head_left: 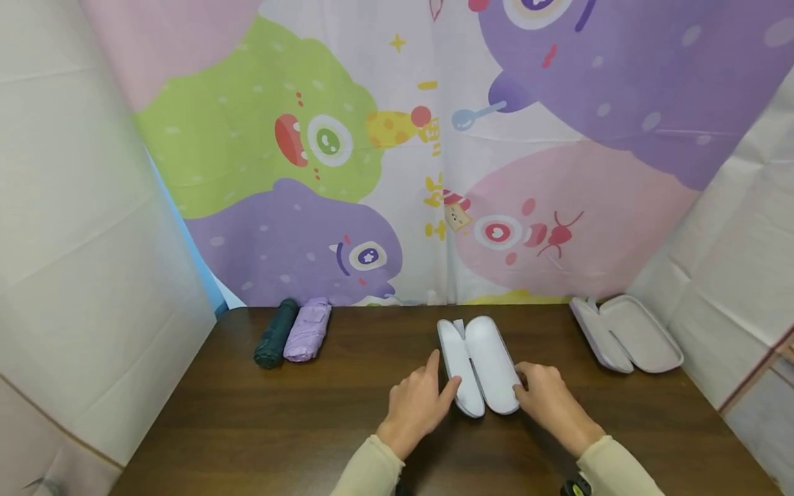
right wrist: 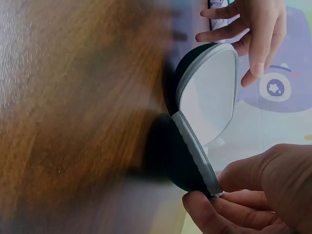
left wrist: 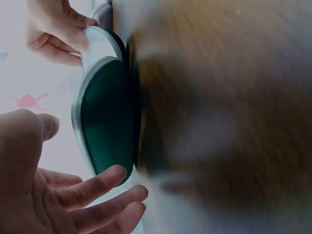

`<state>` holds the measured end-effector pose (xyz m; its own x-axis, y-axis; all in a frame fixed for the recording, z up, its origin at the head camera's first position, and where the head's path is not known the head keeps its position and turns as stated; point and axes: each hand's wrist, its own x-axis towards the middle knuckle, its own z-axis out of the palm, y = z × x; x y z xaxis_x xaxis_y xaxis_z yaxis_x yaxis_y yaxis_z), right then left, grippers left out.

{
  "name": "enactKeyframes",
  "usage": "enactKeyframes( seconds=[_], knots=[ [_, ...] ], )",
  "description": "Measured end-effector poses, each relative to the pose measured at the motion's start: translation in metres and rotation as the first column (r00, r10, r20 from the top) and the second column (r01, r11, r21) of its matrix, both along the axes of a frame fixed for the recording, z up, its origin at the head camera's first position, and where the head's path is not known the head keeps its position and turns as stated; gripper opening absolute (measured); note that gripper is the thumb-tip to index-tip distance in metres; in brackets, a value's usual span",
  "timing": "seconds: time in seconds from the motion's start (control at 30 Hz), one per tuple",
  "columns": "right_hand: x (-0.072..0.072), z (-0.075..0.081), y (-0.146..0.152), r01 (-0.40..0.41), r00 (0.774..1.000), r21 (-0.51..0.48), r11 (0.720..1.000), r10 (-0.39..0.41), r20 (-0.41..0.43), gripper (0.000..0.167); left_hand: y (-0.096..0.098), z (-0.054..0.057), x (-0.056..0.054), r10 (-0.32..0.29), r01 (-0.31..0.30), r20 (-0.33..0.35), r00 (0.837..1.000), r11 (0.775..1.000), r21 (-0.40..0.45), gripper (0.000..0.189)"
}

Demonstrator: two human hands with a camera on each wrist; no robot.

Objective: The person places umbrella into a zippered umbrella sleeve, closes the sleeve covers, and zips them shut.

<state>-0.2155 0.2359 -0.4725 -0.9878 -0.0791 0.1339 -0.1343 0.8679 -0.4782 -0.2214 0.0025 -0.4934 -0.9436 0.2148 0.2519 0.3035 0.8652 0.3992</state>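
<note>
A zip case (head_left: pixel 493 365) lies opened out on the table, white lining upward, its two halves joined along the middle. Its outer shell (left wrist: pixel 107 117) is dark green with a grey zip rim. My right hand (head_left: pixel 548 399) pinches the rim of the right half, thumb on the inside edge and fingers outside, as the right wrist view shows. Beside the left half is my left hand (head_left: pixel 418 399), fingers spread and extended. In the left wrist view its fingertips (left wrist: pixel 116 171) are at the green shell; whether they touch it I cannot tell.
At the back left, a dark green folded umbrella (head_left: pixel 276 334) lies beside a purple folded umbrella (head_left: pixel 308 331). A second opened case (head_left: pixel 642 337), pale inside, lies at the back right. Behind the brown table (head_left: pixel 248 427) hangs a cartoon-print curtain (head_left: pixel 428 158); white sheets (head_left: pixel 74 207) flank both sides.
</note>
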Motion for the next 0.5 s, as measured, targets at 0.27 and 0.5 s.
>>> enactKeyframes(
  seconds=[0.27,0.5],
  knots=[
    [0.0045,-0.0021,-0.0043,-0.042,0.999,-0.016,0.999,0.041,-0.019,0.025,-0.0036,-0.0007,-0.0035,0.012,-0.012,-0.003,1.0,1.0,-0.029,0.066],
    [0.0053,-0.0018,-0.0066,-0.077,0.996,-0.008,0.997,0.077,-0.04,0.024,-0.0028,0.0029,-0.0044,-0.001,0.002,0.046,0.999,1.0,-0.013,0.06]
  ],
)
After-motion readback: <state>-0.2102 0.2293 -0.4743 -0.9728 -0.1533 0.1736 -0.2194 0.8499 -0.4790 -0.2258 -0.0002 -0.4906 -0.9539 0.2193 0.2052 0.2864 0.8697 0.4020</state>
